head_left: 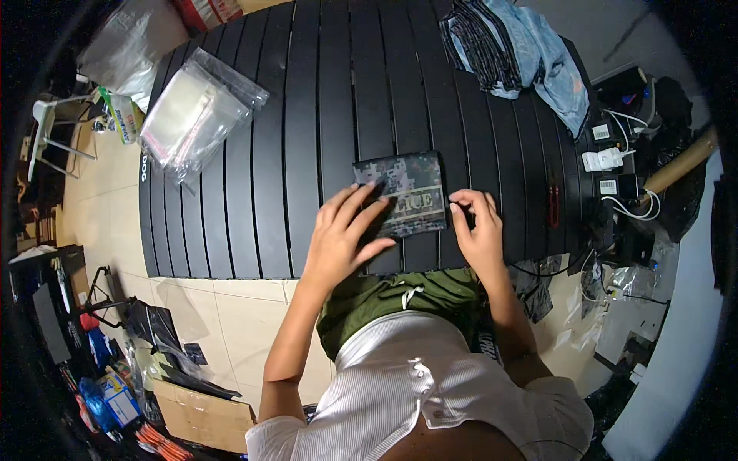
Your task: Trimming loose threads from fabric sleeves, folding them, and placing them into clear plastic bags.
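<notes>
A small folded camouflage cloth (401, 170) in dark digital-pattern tones lies flat near the table's front edge. A tan lettered band crosses its middle. My left hand (336, 237) lies over the cloth's left side, its fingers spread and their tips on the fabric. Just off the cloth's right edge is my right hand (480, 230), loosely curled, with thumb and forefinger close to each other and nothing visible between them. The fingers of my left hand hide part of the band and the cloth's left edge.
Black slatted table (254, 177) under everything. Clear plastic bags (192, 119) lie at its far left, folded denim (530, 46) at the far right. Small red-handled snips (553, 201) rest on the right side. Beyond that edge are white chargers (603, 160) with cables.
</notes>
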A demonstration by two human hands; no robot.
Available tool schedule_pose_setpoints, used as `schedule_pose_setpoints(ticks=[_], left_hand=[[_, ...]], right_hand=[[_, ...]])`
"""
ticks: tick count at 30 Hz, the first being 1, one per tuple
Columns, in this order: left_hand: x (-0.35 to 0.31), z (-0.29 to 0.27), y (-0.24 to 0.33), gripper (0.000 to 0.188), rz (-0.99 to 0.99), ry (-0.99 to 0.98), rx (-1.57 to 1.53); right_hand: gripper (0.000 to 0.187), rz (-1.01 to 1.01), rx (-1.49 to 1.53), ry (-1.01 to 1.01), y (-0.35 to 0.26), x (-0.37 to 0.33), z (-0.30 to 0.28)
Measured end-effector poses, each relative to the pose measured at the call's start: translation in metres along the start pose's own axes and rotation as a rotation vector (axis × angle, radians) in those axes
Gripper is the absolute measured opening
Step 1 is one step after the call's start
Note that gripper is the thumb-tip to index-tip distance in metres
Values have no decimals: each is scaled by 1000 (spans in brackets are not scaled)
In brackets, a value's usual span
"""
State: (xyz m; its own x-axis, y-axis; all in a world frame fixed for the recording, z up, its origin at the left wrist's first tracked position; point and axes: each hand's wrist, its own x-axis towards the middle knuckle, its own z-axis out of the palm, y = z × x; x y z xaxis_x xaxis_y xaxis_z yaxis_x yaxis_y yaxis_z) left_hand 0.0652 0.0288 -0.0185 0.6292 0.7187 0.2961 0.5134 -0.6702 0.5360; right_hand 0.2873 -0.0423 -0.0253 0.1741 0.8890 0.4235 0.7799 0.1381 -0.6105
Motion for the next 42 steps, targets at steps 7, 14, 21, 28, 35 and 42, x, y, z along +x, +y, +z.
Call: schedule_pose_setpoints(ticks=[7, 14, 21, 28, 35, 42], left_hand=[[16, 35, 26, 45, 187, -109, 100], [20, 49, 22, 23, 77, 77, -130], [24, 47, 29, 19, -153, 163, -329], [27, 43, 28, 20, -91, 217, -334], [26, 32, 23, 25, 226, 48, -95], [5, 7, 13, 19, -284, 226, -123]], right_hand=[[17, 501, 341, -58, -7, -5, 7], [24, 466, 379, -149, 6, -6, 4], [16, 217, 140, 5, 1, -2, 10], [10, 159, 219, 20, -5, -3, 5], [6, 93, 63, -160, 2, -9, -3], [23, 529, 246, -156, -4, -4, -15]])
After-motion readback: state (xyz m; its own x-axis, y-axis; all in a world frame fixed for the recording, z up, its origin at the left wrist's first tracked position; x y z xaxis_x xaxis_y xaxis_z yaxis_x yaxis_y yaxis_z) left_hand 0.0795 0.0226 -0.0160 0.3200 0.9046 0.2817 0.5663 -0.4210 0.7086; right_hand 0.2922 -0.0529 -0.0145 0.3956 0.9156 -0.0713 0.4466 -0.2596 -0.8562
